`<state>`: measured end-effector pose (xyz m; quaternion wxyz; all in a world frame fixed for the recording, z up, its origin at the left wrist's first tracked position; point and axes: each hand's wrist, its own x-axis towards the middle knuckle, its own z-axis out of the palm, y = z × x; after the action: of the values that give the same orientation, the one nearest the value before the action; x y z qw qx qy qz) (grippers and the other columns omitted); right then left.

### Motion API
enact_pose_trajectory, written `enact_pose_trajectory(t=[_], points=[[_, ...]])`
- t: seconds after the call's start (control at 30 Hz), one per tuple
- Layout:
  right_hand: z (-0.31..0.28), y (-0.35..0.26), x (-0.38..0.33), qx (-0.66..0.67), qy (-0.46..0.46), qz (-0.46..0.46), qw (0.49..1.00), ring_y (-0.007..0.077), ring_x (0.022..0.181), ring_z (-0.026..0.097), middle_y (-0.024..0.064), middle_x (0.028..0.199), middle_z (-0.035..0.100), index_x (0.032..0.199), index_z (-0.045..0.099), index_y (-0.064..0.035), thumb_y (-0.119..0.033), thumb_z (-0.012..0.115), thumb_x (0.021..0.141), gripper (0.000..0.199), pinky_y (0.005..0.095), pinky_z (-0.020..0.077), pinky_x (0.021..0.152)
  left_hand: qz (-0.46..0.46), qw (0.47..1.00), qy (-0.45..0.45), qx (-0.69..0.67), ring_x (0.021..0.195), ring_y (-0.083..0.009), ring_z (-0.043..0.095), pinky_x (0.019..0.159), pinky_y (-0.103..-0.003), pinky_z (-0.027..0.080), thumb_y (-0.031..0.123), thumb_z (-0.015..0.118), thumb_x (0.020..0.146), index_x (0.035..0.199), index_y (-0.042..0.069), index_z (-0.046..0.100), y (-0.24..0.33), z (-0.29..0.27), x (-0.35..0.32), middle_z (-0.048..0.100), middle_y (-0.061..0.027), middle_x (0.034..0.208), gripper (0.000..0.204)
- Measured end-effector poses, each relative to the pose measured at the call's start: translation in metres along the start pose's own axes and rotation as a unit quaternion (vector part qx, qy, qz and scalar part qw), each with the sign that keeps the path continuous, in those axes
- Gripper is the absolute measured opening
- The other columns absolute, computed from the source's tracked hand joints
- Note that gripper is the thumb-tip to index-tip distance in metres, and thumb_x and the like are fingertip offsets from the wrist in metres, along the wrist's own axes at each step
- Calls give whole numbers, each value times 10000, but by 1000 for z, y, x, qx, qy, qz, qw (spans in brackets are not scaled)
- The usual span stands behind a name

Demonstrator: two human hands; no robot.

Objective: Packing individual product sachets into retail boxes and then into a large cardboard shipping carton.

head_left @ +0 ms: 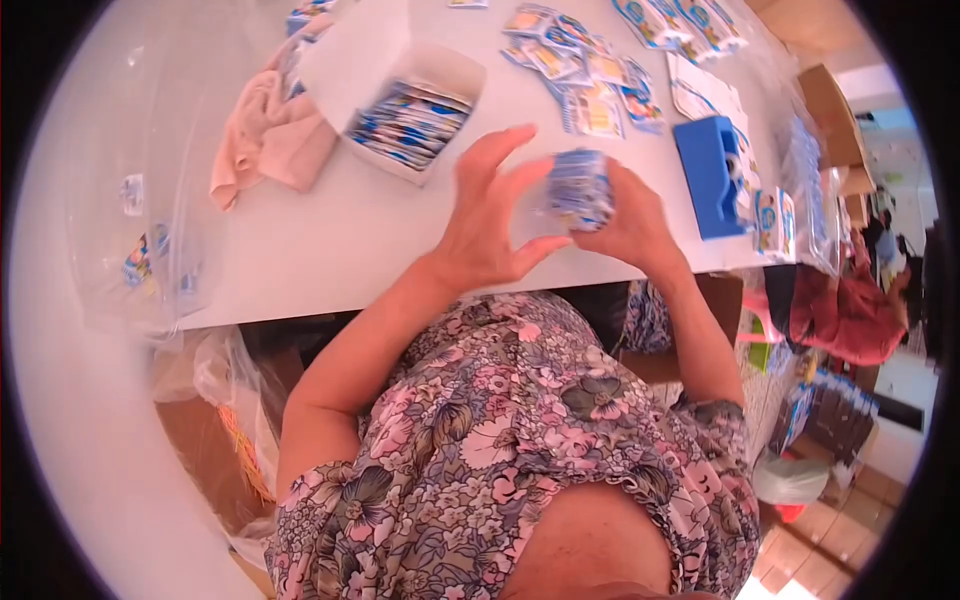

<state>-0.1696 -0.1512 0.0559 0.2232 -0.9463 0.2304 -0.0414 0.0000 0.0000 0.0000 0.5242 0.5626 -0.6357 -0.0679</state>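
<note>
A stack of small blue-and-white packets point(580, 190) is upright above the near part of the white table, blurred by motion. My right hand point(635, 220) grips it from the right side. My left hand point(490, 215) is at the stack's left, fingers spread and thumb apart, with a gap between most of its fingers and the packets. Beyond my left hand stands an open white box point(455, 75) filled with a row of similar packets point(415, 125). Farther off, a loose pile of packets point(590, 65) lies on the table.
A pink cloth point(275, 140) lies left of the box. At right are a blue tray point(708, 180), a small white-and-blue carton point(772, 222) and clear plastic packaging point(810, 190). Larger pouches point(680, 25) lie at the far right. Another person in red point(845, 310) is beyond the table's right side.
</note>
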Motion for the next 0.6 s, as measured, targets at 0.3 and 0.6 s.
enact_pose_trajectory(t=[0.3,0.6], points=[[-4,0,20,-53,-20,129,990,311,928,666,161,1030,670,1230,528,-3,-345,801,607,761,377,517,848,-187,940,280,56,1370,-380,228,1156,-457,200,268,950,504,1462,-53,56,-65,-64,-33,189,-236,1461,1349],[-29,-81,126,145,36,-58,987,156,905,654,82,1020,689,1168,615,-9,-290,830,650,627,313,518,820,-216,933,204,204,1312,-413,316,1080,-496,270,238,853,528,1468,-46,123,-9,-44,-9,340,-245,1393,1223]])
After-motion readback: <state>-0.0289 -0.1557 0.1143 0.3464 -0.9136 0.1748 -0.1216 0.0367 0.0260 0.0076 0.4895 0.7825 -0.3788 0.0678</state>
